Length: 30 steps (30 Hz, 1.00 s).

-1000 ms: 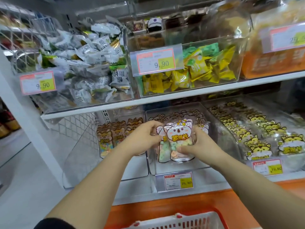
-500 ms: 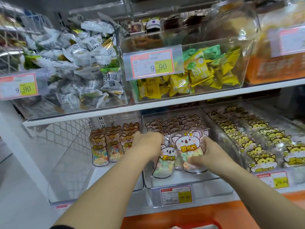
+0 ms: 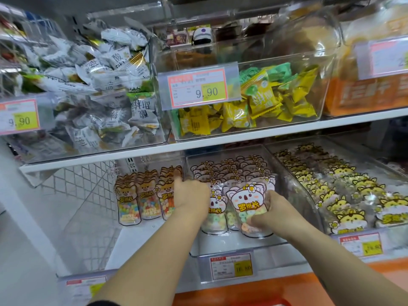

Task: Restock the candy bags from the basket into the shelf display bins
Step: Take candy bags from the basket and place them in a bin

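Note:
A clear candy bag with a white koala face (image 3: pixel 247 202) stands at the front of the middle clear bin (image 3: pixel 234 246) on the lower shelf. My right hand (image 3: pixel 270 214) grips its right lower side. My left hand (image 3: pixel 191 192) reaches into the bin's left part, against a second koala bag (image 3: pixel 215 215); its fingers are hidden. Rows of the same koala bags (image 3: pixel 229 168) fill the bin behind. The red rim of the basket (image 3: pixel 273 302) shows at the bottom edge.
The left bin holds brown bear-face bags (image 3: pixel 141 199) at its back. The right bin is packed with yellow cat-face bags (image 3: pixel 344 195). The upper shelf (image 3: pixel 176 149) carries bins of white packets (image 3: pixel 99 89) and yellow-green packets (image 3: pixel 260 104) with price tags.
Both hands moved forward and down into the middle bin with the koala bags. The camera moved closer, and the basket dropped almost out of view.

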Motion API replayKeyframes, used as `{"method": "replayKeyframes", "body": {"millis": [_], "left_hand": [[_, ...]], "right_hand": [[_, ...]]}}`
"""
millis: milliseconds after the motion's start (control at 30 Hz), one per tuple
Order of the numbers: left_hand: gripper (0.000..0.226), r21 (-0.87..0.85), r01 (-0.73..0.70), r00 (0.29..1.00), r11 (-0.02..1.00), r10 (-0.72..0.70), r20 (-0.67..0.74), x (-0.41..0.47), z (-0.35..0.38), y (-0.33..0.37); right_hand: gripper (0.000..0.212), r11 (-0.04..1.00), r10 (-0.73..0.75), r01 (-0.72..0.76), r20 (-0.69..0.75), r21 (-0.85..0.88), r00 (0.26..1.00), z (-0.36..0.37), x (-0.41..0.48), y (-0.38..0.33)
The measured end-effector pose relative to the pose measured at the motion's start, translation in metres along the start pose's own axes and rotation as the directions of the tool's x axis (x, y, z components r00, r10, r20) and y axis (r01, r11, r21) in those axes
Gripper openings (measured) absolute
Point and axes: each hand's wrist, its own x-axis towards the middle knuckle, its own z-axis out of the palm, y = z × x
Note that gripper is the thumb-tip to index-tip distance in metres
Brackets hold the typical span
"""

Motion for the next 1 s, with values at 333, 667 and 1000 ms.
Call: {"method": "replayKeyframes", "body": {"millis": [333,667,1000], "left_hand": [[0.067,0.14,0.008,0.998,0.99,-0.016,0.058,0.007,0.007,0.01],[0.038,-0.933,-0.151,0.955,0.327,0.293,-0.052,-0.014,-0.004,0.004],[0.008,-0.932,-0.17,0.983,0.321,0.122,-0.137,-0.005,-0.009,0.019]], "right_hand": [[0.052,0.995,-0.003,0.003,-0.002,-0.102,1.0,-0.003,0.0,0.003],[0.05,0.998,-0.05,0.052,0.052,-0.036,0.997,-0.016,-0.007,0.001],[0.025,0.963,-0.253,0.245,-0.062,-0.11,0.965,-0.038,-0.029,-0.001]]}}
